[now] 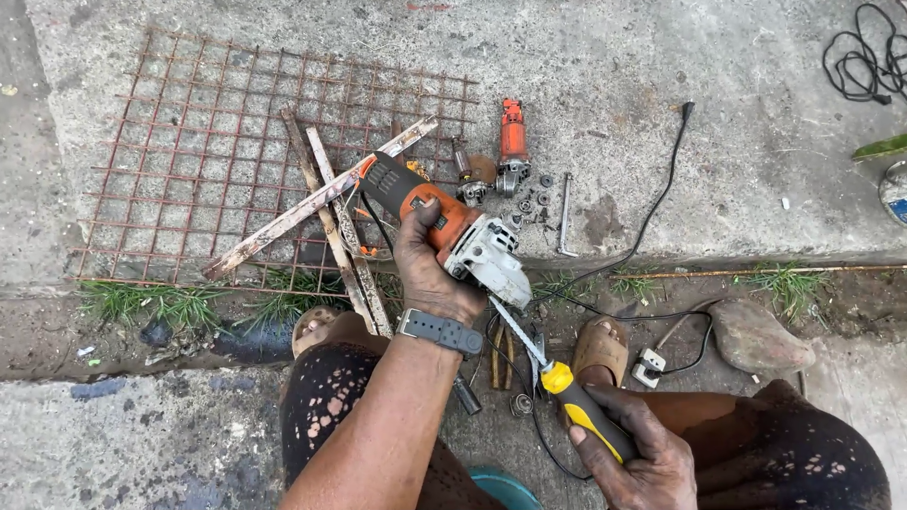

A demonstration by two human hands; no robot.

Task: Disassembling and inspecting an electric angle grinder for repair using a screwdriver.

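Observation:
My left hand [427,272] grips the orange and black body of an angle grinder [444,227], holding it up with its grey gear head pointing down and right. A grey watch band sits on that wrist. My right hand [635,455] holds a screwdriver [557,378] by its yellow and black handle, and the metal shaft reaches up to the underside of the grinder's gear head. A black power cord [652,217] trails from the grinder across the concrete.
A second orange grinder body [512,142], a wrench [565,215] and small loose parts lie on the concrete. A rusty wire mesh [217,151] with metal strips lies at left. A stone [760,336], a white plug [648,366] and my sandalled feet are near.

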